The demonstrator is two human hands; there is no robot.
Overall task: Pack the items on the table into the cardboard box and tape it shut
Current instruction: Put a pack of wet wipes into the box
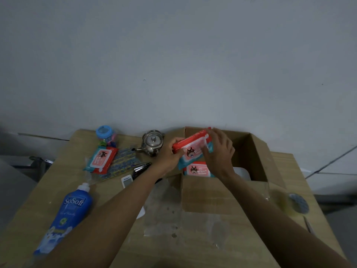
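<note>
An open cardboard box point(257, 151) stands on the table's right half. Over its left rim I hold a red and teal wet-wipes pack point(190, 147). My left hand point(171, 154) grips the pack's left end, and my right hand point(219, 149) holds its right end, fingers curled over it. Another wipes pack point(199, 169) lies inside the box beside a white object point(242, 172). A third wipes pack point(101, 158) lies on the table at the left.
On the wooden table point(173, 238) are a blue SoSoft bottle point(67, 213), a blue-lidded jar point(105, 135), a steel teapot point(152, 144), a patterned packet point(123, 165), a dark tool point(142, 167) and a small white device point(126, 181). A tape roll point(298, 205) lies right of the box.
</note>
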